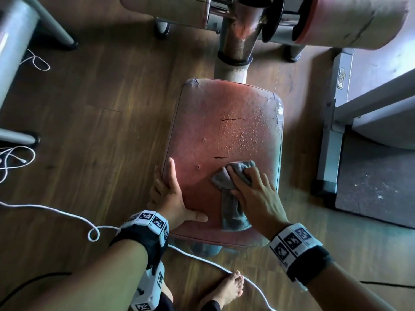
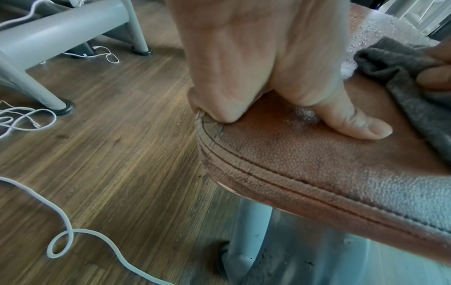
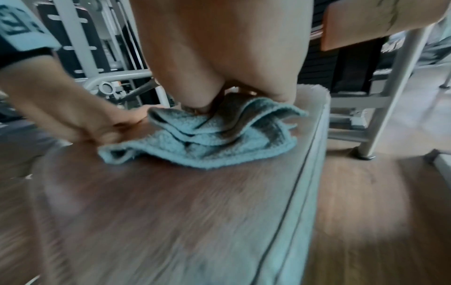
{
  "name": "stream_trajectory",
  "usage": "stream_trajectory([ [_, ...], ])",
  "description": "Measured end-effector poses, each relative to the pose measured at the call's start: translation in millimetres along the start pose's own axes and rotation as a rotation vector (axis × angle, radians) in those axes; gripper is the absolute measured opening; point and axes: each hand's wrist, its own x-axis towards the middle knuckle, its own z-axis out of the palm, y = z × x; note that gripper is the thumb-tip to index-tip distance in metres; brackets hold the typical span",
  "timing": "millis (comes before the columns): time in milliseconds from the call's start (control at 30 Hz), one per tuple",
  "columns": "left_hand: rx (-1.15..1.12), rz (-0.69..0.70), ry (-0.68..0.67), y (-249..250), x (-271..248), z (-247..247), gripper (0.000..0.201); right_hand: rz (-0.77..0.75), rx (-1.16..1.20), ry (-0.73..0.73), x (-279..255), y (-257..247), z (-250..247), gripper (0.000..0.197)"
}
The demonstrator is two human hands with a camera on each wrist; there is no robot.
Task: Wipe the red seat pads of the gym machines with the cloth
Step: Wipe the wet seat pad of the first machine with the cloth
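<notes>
- Red, worn and pebbled, the seat pad sits on a grey post above the wooden floor, with water droplets beaded over its far right part.
- Grey cloth lies bunched on the near right part of the seat pad, one end trailing toward the near edge.
- The right hand is on top of the cloth, fingers spread and bent over its bunched far end, pressing it onto the pad; the right wrist view shows the fingers dug into the folds.
- The left hand grasps the pad's near left corner: thumb lying flat on the top, index finger along the left edge, the other fingers wrapped down over the side.
- The left thumb lies just beside the cloth's trailing end, not touching it.
- White cables loop across the floor to the left and pass under the seat's near edge.
- A bare foot stands on the floor near the seat.
</notes>
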Motion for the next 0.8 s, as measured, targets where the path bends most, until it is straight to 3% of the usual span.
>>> stream_trajectory([
  [167,0.068,-0.013,0.000,2.0,-2.0,-0.5,0.171,0.098,0.043,0.058,25.7,-4.3,-2.8,0.050],
  [400,0.113,0.005,-0.007,4.2,-3.2,-4.7,0.171,-0.143,-0.092,-0.004,22.4,-4.0,-2.2,0.054],
  [533,0.117,0.009,0.005,3.9,-2.7,-5.0,0.171,-0.014,-0.058,0.026,30.6,-2.5,-5.9,0.050],
  [700,0.076,0.027,0.003,0.7,-0.7,-4.4,0.172,-0.090,-0.098,0.001,16.4,-18.4,1.7,0.050],
  [800,0.069,0.026,-0.001,0.0,-0.9,-4.0,0.172,-0.035,-0.098,0.017,23.8,-18.1,-2.1,0.048],
])
